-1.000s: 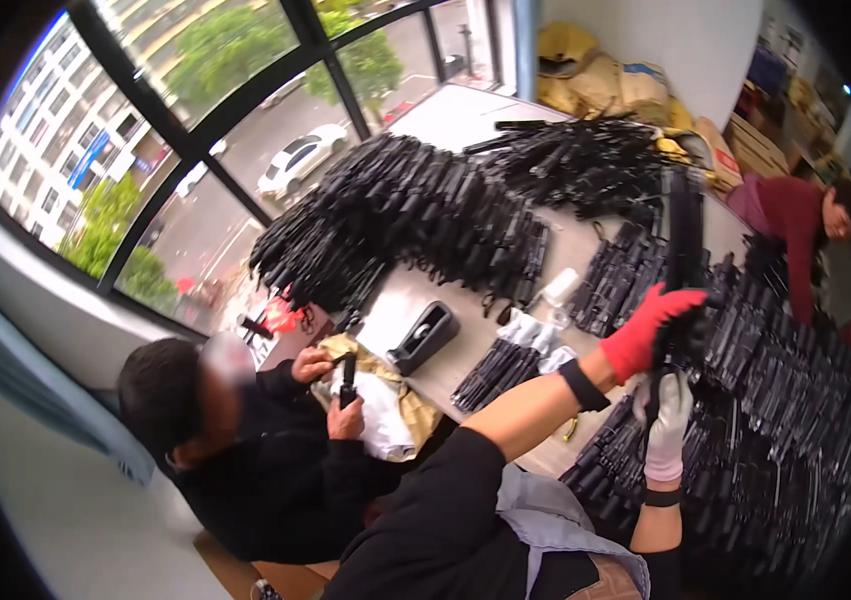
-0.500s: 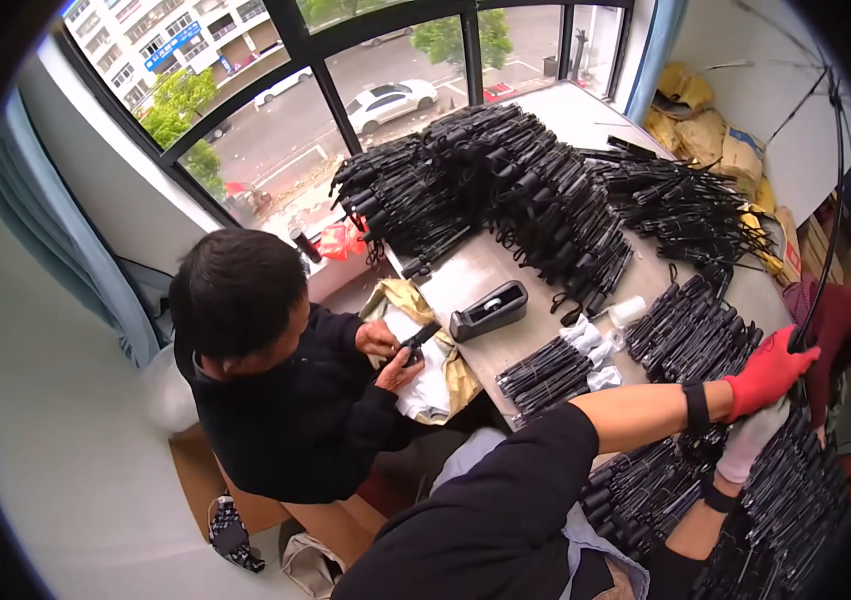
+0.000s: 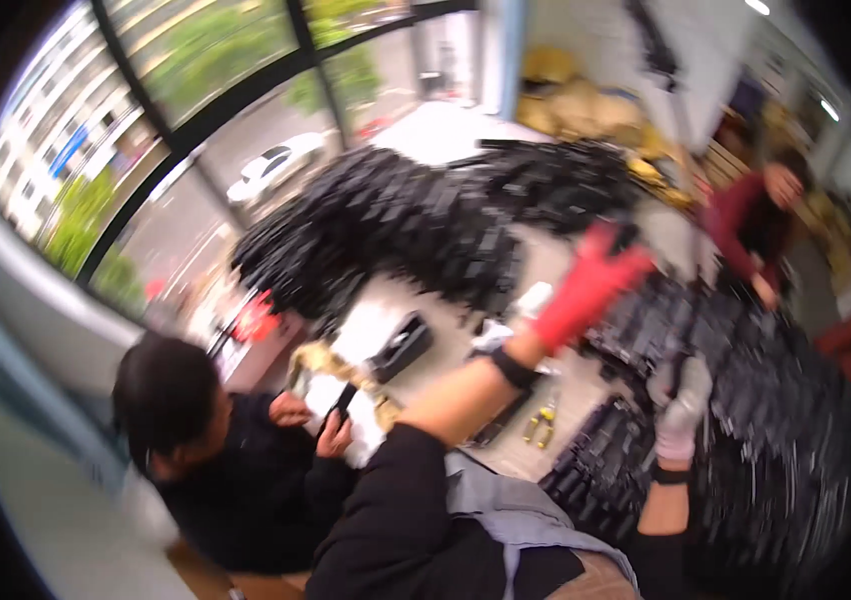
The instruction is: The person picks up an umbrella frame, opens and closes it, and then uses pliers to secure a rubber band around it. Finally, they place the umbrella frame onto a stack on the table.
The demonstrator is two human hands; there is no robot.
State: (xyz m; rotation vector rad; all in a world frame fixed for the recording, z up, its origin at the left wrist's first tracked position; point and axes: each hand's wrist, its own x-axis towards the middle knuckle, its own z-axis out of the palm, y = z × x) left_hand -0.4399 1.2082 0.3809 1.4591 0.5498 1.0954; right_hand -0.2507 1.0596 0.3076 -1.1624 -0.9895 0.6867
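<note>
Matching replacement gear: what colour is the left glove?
The left glove is red, shown in the head view.

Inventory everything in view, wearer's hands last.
Folded umbrellas: many, black, heaped across table
Table: one, pale, centre
Raised umbrella: one, dark, upper right
Tape dispenser: one, black, table's left
Pliers: one, yellow, on table
Sacks: several, yellow, behind table
Plastic bag: one, red, by window
Window: one, black-framed, upper left
Car: one, white, outside
Co-workers: two, black and dark red clothes, left and right
Left hand: one, red-gloved, above table
Right hand: one, pale-gloved, over umbrellas
</note>
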